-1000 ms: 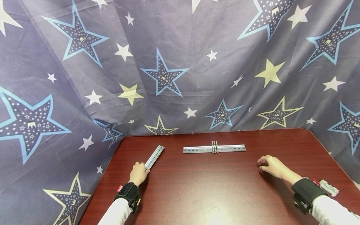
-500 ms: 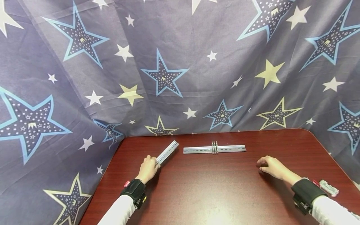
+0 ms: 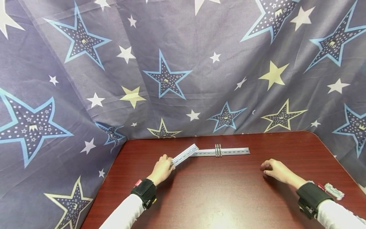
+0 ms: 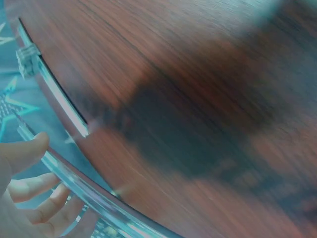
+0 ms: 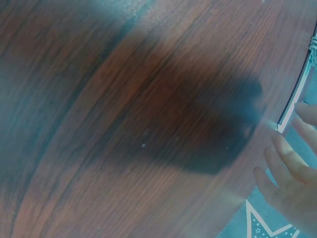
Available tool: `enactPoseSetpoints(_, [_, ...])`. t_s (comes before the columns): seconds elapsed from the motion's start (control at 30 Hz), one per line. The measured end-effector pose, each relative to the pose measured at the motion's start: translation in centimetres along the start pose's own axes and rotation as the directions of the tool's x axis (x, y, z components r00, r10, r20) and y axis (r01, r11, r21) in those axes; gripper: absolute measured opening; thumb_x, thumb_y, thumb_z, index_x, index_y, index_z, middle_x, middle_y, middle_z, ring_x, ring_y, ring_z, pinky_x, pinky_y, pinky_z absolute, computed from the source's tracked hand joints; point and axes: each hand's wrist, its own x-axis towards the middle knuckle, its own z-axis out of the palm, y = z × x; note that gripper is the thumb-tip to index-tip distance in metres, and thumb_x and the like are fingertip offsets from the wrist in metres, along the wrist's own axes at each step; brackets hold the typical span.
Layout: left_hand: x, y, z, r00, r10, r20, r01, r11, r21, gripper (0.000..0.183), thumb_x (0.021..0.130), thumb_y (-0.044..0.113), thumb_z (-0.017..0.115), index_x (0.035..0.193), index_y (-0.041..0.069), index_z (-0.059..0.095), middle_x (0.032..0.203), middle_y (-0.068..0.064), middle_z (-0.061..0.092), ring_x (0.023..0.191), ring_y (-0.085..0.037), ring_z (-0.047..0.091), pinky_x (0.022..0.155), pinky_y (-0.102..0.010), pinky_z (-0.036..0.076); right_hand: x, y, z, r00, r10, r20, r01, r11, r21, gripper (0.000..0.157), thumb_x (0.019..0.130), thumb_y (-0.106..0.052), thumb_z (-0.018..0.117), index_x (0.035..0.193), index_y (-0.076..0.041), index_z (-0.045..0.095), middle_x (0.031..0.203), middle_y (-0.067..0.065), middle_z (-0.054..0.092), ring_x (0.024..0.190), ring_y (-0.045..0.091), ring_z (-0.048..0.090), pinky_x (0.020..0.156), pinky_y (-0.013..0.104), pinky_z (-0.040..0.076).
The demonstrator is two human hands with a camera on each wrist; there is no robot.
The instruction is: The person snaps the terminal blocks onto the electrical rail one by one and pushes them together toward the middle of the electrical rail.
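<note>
My left hand grips one end of a slotted metal DIN rail, thumb on one edge and fingers on the other. The held rail slants up and to the right over the table, its far end overlapping a second DIN rail in the head view. That second rail lies flat near the back edge with several small clipped-on pieces at its middle. In the left wrist view the held rail runs between thumb and fingers. My right hand hovers low at the right, fingers loosely bent, holding nothing.
The reddish-brown wooden table has a rounded back right corner. Beside my right wrist lies a small whitish piece, with a bit of red near it. Behind the table hangs a grey-blue cloth printed with stars.
My left hand has carried its rail to the right, and the rail has turned flatter until its far end overlaps the second rail. The right hand stays in place.
</note>
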Motion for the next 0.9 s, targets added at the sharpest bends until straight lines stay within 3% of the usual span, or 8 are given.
enactPoseSetpoints(0.47, [1.7, 4.0, 0.5, 0.984, 0.171, 0.043, -0.173, 0.984, 0.044, 0.022, 0.069, 0.018, 0.072, 0.079, 0.003, 0.058, 0.072, -0.008, 0.044, 0.068, -0.026, 0.048, 0.053, -0.038, 0.042, 0.0, 0.3, 0.2, 1.0, -0.001, -0.003, 0.001, 1.0, 0.004, 0.013, 0.072, -0.001, 0.065, 0.085, 0.0, 0.063, 0.08, 0.007, 0.062, 0.076, 0.027, 0.058, 0.069, 0.039, 0.044])
enactPoseSetpoints(0.9, [2.3, 7.3, 1.3, 0.966, 0.234, 0.113, -0.243, 0.968, 0.07, 0.023, 0.071, 0.022, 0.071, 0.081, 0.005, 0.059, 0.077, -0.008, 0.048, 0.072, -0.024, 0.051, 0.057, -0.034, 0.043, 0.0, 0.1, 0.4, 1.0, 0.012, 0.003, -0.012, 1.0, -0.001, 0.014, 0.071, -0.002, 0.065, 0.085, 0.0, 0.063, 0.08, 0.006, 0.06, 0.076, 0.026, 0.057, 0.069, 0.039, 0.044])
